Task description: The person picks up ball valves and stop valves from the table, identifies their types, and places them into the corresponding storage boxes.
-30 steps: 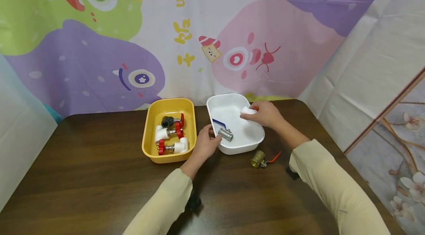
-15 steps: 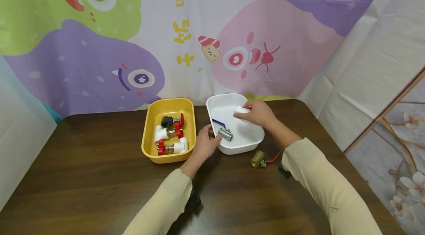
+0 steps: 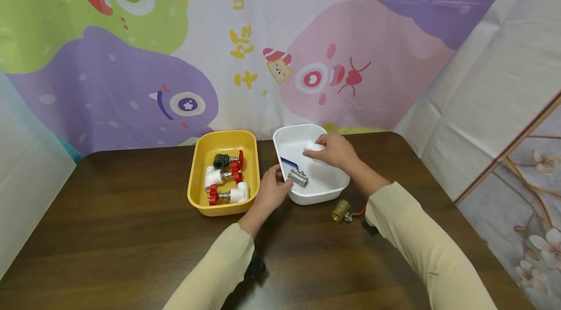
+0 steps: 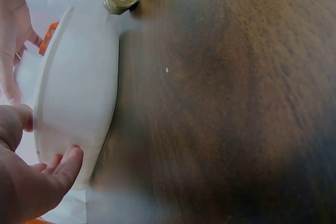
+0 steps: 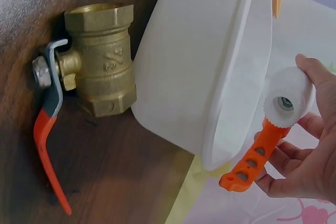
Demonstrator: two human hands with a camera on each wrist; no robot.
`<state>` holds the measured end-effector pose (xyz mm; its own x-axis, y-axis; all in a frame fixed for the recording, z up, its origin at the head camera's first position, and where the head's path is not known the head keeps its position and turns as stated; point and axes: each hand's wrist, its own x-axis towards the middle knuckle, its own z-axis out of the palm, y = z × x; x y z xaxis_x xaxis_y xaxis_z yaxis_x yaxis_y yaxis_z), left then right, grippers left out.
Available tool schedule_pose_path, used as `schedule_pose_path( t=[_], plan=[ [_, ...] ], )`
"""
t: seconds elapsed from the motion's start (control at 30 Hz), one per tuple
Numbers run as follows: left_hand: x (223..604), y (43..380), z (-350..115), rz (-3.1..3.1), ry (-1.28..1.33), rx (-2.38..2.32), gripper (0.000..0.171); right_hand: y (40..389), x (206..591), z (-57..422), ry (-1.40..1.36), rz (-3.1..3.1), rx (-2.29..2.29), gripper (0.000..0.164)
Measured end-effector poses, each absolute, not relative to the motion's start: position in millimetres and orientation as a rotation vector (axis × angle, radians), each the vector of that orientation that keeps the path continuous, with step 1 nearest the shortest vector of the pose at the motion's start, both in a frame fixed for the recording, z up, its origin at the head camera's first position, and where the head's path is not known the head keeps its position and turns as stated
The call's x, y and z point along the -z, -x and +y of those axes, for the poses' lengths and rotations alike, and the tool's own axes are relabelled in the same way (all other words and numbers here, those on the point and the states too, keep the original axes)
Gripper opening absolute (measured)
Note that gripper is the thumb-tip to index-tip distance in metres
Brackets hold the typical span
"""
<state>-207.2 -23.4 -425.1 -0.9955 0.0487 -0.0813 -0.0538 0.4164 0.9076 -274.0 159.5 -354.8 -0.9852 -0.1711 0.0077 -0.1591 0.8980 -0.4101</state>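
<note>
My right hand (image 3: 337, 152) holds a white plastic ball valve (image 5: 290, 98) with an orange lever handle (image 5: 254, 162), over the white basin (image 3: 317, 197). In the right wrist view its thumb and fingers are round the white body, and the round opening faces the camera. My left hand (image 3: 272, 191) grips the basin's near-left rim, thumb on the rim and fingertips against the outer wall. Inside the basin, close to that hand, lies a silver ball valve (image 3: 299, 178) with a blue lever.
A brass ball valve (image 5: 102, 61) with a red lever lies on the brown table (image 3: 131, 251), just in front of the basin. To the left, a yellow basin (image 3: 223, 209) holds several valves with red handwheels. A printed cloth (image 3: 258, 105) hangs behind.
My right hand has moved left over the white basin, carrying the white ball valve with it. My left hand has stayed at the rim.
</note>
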Motion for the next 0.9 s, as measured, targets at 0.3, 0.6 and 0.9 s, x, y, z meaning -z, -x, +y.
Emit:
schedule_pose_path(
  t=[0.3, 0.6, 0.9],
  plan=[
    [426.3, 208.1, -23.0, 2.566, -0.007, -1.656, 0.054, 275.5, 359.8, 150.0, 0.217, 3.032, 0.650, 0.058],
    [427.4, 208.7, -24.2, 2.571, -0.016, -1.654, 0.054, 275.6, 361.4, 141.8, 0.197, 3.041, 0.630, 0.058],
    [426.1, 207.7, -24.5, 2.569, -0.035, -1.670, 0.054, 279.3, 366.7, 134.9, 0.199, 3.041, 0.624, 0.058]
  ],
)
